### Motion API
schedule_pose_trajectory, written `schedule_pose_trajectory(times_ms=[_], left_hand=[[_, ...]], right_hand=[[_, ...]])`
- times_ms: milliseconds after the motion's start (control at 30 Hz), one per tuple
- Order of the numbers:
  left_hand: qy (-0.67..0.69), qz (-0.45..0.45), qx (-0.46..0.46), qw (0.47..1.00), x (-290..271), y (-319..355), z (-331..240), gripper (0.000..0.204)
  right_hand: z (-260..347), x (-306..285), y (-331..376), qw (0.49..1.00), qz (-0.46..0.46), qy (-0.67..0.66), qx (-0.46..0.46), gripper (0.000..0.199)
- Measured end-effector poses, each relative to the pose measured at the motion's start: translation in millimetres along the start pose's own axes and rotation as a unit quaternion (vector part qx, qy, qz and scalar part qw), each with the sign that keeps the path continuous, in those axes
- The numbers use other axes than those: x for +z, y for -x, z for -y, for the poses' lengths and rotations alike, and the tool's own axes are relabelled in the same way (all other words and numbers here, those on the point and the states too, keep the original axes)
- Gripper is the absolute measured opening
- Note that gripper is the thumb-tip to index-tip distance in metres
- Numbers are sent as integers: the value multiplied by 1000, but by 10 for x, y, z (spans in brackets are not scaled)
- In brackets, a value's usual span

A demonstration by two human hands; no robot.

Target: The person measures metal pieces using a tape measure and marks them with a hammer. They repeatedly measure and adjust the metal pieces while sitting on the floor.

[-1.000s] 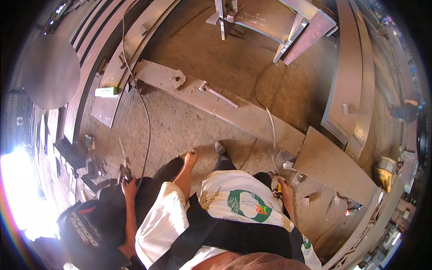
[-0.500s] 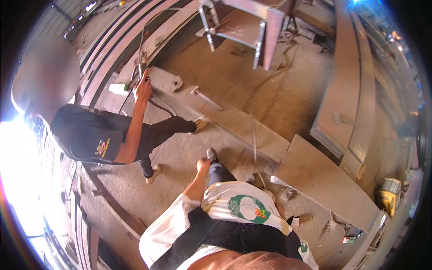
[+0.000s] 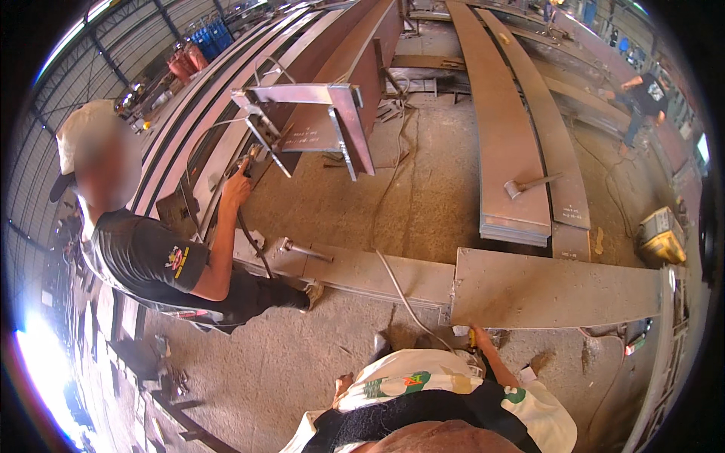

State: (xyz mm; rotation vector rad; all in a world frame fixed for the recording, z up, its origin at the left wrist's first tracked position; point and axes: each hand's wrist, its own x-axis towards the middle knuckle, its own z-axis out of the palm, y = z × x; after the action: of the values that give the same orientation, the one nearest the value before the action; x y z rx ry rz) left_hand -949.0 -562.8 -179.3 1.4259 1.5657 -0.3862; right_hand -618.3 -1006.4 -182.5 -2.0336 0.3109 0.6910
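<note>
Low in the frame, right of centre, the right hand reaches up to the lower left corner of the flat steel plate, touching its edge; whether the fingers close on anything cannot be told. The left hand hangs lower left, its grip unclear

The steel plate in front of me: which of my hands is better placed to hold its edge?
Probably the right hand: it already reaches the near edge of the steel plate. The left hand stays low near the body, apart from it.

White short-sleeved shirt with green round emblems, dark strap across chest, bare forearms, right hand ungloved
</note>
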Motion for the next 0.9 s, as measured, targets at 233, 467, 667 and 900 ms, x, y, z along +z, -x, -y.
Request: schedule_pose_trajectory(times_ms=[233,467,667,900], left_hand=[[-63,205,296,931,-319,85,-1017,46],[-188,366,394,822,154,1283,-1696,49],[-275,302,384,828,345,1651,-1830,55],[-175,204,496,825,408,1552,-1791,45]], right_hand=[[202,556,154,996,25,28,85,66],[-419,148,520,958,27,-120,260,57],[-1398,-192,674,936,-43,186,-297,32],[-1592,113,492,995,51,-27,82,30]])
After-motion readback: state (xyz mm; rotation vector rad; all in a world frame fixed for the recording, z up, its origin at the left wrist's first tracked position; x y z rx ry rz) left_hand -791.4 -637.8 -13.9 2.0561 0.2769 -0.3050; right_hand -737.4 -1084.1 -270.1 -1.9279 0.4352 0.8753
